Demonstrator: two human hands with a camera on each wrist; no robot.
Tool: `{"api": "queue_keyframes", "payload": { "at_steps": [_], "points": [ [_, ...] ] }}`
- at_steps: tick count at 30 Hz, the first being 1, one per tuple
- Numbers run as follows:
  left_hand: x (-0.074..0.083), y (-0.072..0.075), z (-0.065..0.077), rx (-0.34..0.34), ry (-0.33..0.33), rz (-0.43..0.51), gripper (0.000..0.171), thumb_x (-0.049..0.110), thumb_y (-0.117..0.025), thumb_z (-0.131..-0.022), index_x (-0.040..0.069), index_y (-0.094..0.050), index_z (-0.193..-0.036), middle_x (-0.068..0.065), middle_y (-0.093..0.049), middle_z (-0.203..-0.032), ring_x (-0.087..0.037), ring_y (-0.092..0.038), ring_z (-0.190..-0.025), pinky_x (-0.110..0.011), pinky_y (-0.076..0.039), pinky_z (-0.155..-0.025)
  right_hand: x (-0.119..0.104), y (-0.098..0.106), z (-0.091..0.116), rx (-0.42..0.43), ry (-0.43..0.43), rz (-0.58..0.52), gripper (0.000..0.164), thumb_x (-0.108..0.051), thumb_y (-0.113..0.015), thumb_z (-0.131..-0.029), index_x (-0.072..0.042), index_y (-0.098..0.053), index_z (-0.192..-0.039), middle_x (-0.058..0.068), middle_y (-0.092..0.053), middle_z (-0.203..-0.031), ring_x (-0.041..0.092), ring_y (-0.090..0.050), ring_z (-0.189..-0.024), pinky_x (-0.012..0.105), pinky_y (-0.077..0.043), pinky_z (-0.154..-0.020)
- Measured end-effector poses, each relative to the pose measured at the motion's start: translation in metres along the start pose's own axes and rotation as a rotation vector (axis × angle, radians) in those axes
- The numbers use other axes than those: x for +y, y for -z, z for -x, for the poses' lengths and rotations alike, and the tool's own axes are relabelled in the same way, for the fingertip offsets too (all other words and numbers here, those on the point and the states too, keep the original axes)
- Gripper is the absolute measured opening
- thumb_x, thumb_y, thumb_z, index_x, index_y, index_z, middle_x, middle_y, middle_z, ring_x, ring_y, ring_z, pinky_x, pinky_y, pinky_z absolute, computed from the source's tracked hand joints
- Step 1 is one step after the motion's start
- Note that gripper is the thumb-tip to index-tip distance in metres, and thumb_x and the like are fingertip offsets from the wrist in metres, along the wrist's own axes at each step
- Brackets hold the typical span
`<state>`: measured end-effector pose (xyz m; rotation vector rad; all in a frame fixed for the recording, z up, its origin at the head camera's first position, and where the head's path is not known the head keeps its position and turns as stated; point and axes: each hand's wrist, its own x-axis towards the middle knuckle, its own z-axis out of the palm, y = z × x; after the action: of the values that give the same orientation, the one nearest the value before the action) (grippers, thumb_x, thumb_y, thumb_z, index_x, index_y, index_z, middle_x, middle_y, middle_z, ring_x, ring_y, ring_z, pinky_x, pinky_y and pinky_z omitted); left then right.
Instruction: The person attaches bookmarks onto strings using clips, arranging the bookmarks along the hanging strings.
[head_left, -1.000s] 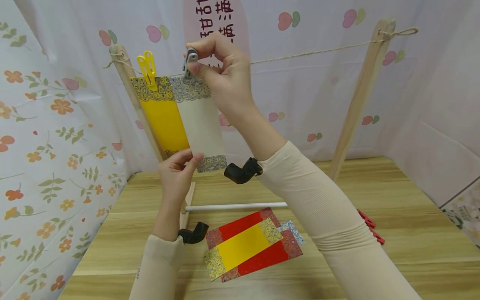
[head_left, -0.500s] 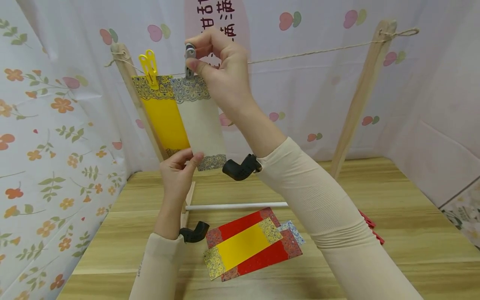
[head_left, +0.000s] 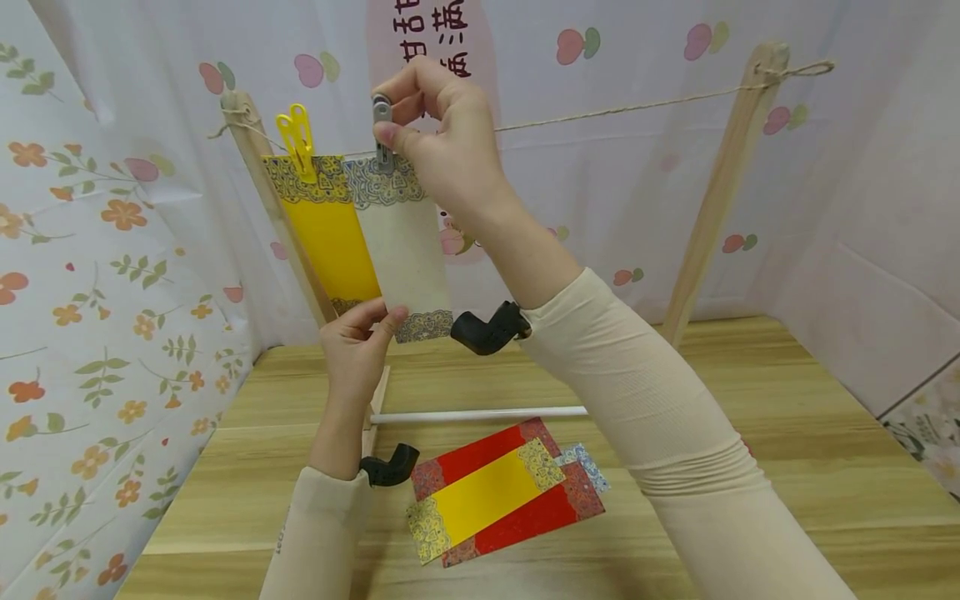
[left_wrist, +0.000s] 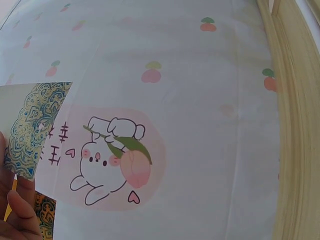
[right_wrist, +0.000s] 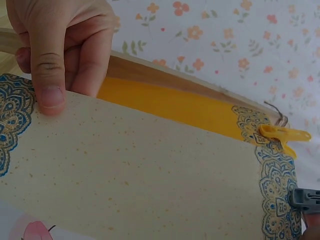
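Observation:
A cream paper card [head_left: 405,254] with blue-and-gold patterned ends hangs upright at the twine line. My left hand [head_left: 356,346] pinches its lower left edge between thumb and fingers; the right wrist view shows that thumb [right_wrist: 51,97] on the card's face. At the card's top edge, my right hand [head_left: 457,142] pinches a grey clothespin [head_left: 384,137] whose tip lies over the patterned band. Just left, partly behind the cream card, a yellow card [head_left: 330,242] hangs from the twine by a yellow clothespin [head_left: 300,146].
Twine [head_left: 622,108] runs between two wooden posts, the right post [head_left: 716,200] standing tall. On the wooden table [head_left: 810,467] lie a yellow card [head_left: 487,496], red cards [head_left: 532,521] and a blue-patterned card [head_left: 588,467]. A white rod [head_left: 480,413] crosses behind them.
The grey clothespin has turned from tilted to nearly upright, then come down slightly over the cream card's top band. The left hand keeps its grip, almost still.

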<state>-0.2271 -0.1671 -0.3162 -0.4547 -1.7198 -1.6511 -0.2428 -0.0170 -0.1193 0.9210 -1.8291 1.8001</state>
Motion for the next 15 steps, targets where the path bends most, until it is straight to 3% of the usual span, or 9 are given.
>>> {"api": "queue_keyframes", "payload": {
  "at_steps": [11,15],
  "points": [
    [0.0002,0.0008,-0.0008,0.015,0.020,-0.018,0.014,-0.005,-0.071,-0.086,-0.016,-0.070,-0.094,0.021,-0.071,-0.076,-0.001,-0.045,-0.056,-0.016,-0.032,-0.050,-0.0035,0.0005,-0.0010,-0.072,-0.039,0.087,0.010,0.002,-0.066,-0.091,-0.003,-0.065,-0.100,0.004,-0.059,-0.078,0.017,-0.057,-0.084,0.025,-0.048,-0.071],
    [-0.0009,-0.0004,-0.0005,0.015,-0.001,-0.016,0.014,-0.004,-0.072,-0.087,-0.016,-0.070,-0.092,0.021,-0.071,-0.075,-0.001,-0.041,-0.053,-0.016,-0.032,-0.049,-0.0025,0.0030,-0.0003,-0.082,-0.047,0.111,0.010,0.001,-0.066,-0.092,-0.003,-0.065,-0.102,0.003,-0.059,-0.078,0.017,-0.056,-0.083,0.025,-0.046,-0.070]
  ]
}}
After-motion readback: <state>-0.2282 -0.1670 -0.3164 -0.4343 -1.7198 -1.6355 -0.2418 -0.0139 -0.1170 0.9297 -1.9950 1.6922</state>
